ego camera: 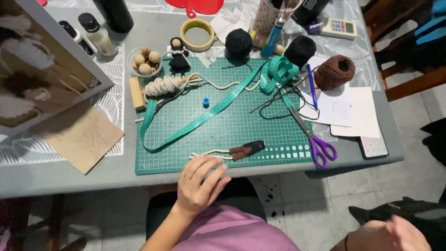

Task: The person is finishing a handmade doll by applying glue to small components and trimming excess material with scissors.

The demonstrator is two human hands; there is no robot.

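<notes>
the left hand point(199, 186) rests at the near edge of the green cutting mat point(223, 135), fingers spread and loose, grasping nothing; a ring sits on one finger. its fingertips lie just beside the pale cord point(210, 154) that runs along the front of the mat and ends in a small brown and black wrapped piece point(247, 149). the right hand point(388, 234) hangs low at the bottom right, off the table and over the floor, blurred, so i cannot tell whether it is clenched or loose; nothing shows in it. a teal measuring tape point(195, 123) crosses the mat in a long diagonal loop and bunches up near the far right corner. a small blue bead point(206, 102) sits on the mat just above the tape. purple-handled scissors point(312, 137) lie at the right edge of the mat, blades pointing away. behind the mat are a brown ball of yarn point(335, 71), two black balls of yarn point(238, 42), a roll of tape point(197, 35), a small bowl of wooden beads point(145, 61) and a little dark doll point(178, 58) beside a bundle of cream rope point(163, 85).
</notes>
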